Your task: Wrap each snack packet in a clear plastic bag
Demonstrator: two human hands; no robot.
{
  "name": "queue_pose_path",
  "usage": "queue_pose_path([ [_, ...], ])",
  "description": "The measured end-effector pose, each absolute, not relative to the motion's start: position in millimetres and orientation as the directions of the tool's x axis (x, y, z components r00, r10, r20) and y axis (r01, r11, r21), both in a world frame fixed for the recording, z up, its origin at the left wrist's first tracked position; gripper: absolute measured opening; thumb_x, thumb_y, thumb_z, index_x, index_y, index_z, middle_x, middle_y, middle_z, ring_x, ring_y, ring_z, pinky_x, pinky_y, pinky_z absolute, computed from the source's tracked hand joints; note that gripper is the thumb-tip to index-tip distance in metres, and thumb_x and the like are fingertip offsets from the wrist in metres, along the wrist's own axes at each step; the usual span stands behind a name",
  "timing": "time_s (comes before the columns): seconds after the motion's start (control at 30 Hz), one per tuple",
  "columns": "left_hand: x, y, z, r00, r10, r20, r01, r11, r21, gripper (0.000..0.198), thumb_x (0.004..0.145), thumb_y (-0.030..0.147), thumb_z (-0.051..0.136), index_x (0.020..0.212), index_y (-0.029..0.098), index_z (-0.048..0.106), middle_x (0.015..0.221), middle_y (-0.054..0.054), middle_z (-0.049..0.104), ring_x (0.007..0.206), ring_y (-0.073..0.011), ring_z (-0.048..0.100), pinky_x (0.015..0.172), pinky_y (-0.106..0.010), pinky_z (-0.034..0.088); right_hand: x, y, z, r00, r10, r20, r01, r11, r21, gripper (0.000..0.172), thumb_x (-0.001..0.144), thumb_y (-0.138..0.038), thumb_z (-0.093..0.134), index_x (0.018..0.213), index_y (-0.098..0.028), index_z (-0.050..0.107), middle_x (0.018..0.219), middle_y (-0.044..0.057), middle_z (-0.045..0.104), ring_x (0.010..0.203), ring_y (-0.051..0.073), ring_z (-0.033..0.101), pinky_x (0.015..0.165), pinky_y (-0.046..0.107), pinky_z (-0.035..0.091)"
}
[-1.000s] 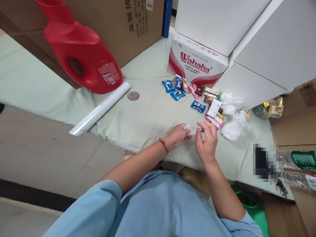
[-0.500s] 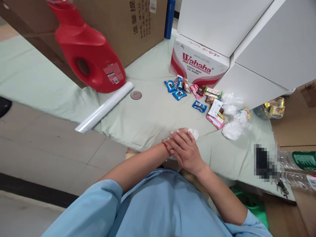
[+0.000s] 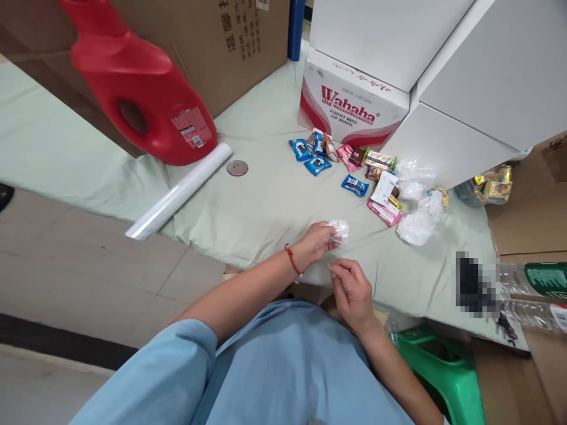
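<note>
- The left hand (image 3: 315, 242), with a red string at the wrist, is closed on a crumpled clear bag (image 3: 339, 229). The fingertips pinch it just above the green cloth (image 3: 266, 206), near the cloth's near edge.
- The right hand (image 3: 352, 289) hangs past that near edge, close to the body. Its fingers curl in toward the thumb, and I cannot tell whether they pinch anything small.
- Judging by how things lie, little is packed. The blue snack packets (image 3: 317, 165) and the pink packets (image 3: 384, 212) lie loose in the middle of the cloth and toward its far edge. None of them is inside the held bag, which looks flat and empty.
- More clear bags (image 3: 416, 227) lie in a rumpled heap toward the right edge. One seems to show something yellow inside, and the others look empty.
- The Wahaha carton (image 3: 349, 112) stands shut at the far edge, so its contents are hidden.
- A bag of yellow-wrapped sweets (image 3: 487, 188) sits at the far right corner.
- A red jug (image 3: 142, 106) stands capped at the far left, with a white roll (image 3: 177, 192) beside it.
</note>
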State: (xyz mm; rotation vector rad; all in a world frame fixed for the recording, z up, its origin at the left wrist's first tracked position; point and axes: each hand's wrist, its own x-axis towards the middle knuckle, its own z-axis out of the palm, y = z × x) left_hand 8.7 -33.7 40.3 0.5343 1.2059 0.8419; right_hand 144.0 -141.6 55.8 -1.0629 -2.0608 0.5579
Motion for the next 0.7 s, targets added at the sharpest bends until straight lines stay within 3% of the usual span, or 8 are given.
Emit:
queue_pose_path([
  [0.1, 11.1, -37.8, 39.3, 0.096, 0.836, -0.540, -0.167, 0.548, 0.819, 0.008, 0.082, 0.012, 0.056, 0.087, 0.018, 0.054, 0.078, -0.002, 0.063, 0.067, -0.0113, 0.061, 0.064, -0.022, 0.050, 132.6, -137.1, 68.6, -0.305, 0.871, 0.385, 0.468, 0.490, -0.736, 0.023, 0.102, -0.013, 0.055, 0.115, -0.023, 0.071, 0.097, 0.005, 0.066, 0.087, 0.017, 0.067, 0.075, 0.029, 0.057],
  [0.2, 12.7, -37.8, 37.1, 0.087, 0.886, -0.455, 0.009, 0.456, 0.890, 0.011, 0.080, 0.011, 0.058, 0.077, 0.020, 0.053, 0.067, 0.003, 0.055, 0.062, -0.0114, 0.052, 0.060, -0.023, 0.043, 110.0, -132.5, 81.0, -0.341, 0.855, 0.390, 0.468, 0.514, -0.719, 0.010, 0.103, -0.024, 0.061, 0.102, -0.021, 0.071, 0.092, 0.004, 0.063, 0.079, 0.016, 0.064, 0.071, 0.028, 0.055],
  [0.3, 10.7, -35.7, 34.1, 0.090, 0.931, -0.354, 0.192, 0.333, 0.923, 0.018, 0.079, 0.009, 0.061, 0.070, 0.021, 0.051, 0.060, 0.005, 0.047, 0.062, -0.0127, 0.044, 0.063, -0.025, 0.039, 91.0, -129.3, 87.6, -0.413, 0.839, 0.354, 0.574, 0.542, -0.614, 0.022, 0.104, -0.037, 0.061, 0.093, -0.020, 0.071, 0.087, 0.005, 0.062, 0.073, 0.017, 0.062, 0.066, 0.028, 0.053],
  [0.4, 6.1, -35.3, 30.0, 0.112, 0.953, -0.281, 0.328, 0.231, 0.916, 0.019, 0.080, 0.010, 0.061, 0.070, 0.023, 0.052, 0.059, 0.006, 0.045, 0.064, -0.0145, 0.043, 0.069, -0.027, 0.039, 86.0, -125.7, 89.3, -0.457, 0.843, 0.284, 0.667, 0.536, -0.517, 0.024, 0.104, -0.035, 0.058, 0.089, -0.021, 0.070, 0.087, 0.006, 0.063, 0.072, 0.018, 0.062, 0.065, 0.029, 0.052],
  [0.57, 1.3, -36.6, 23.5, 0.235, 0.948, -0.213, 0.444, 0.090, 0.891, 0.012, 0.086, 0.016, 0.061, 0.077, 0.023, 0.056, 0.064, 0.004, 0.050, 0.065, -0.0154, 0.045, 0.069, -0.028, 0.039, 94.8, -117.2, 88.8, -0.427, 0.879, 0.210, 0.692, 0.468, -0.549, 0.018, 0.099, -0.026, 0.060, 0.086, -0.021, 0.071, 0.086, 0.005, 0.066, 0.075, 0.019, 0.065, 0.070, 0.030, 0.053],
  [0.7, 2.7, -33.0, 19.8, 0.326, 0.928, -0.184, 0.503, -0.006, 0.864, 0.010, 0.086, 0.014, 0.059, 0.081, 0.023, 0.058, 0.070, 0.001, 0.055, 0.072, -0.0179, 0.051, 0.074, -0.029, 0.041, 94.1, -117.6, 88.3, -0.445, 0.877, 0.185, 0.692, 0.467, -0.550, 0.017, 0.099, -0.031, 0.065, 0.087, -0.020, 0.072, 0.086, 0.005, 0.067, 0.073, 0.018, 0.064, 0.068, 0.031, 0.053],
])
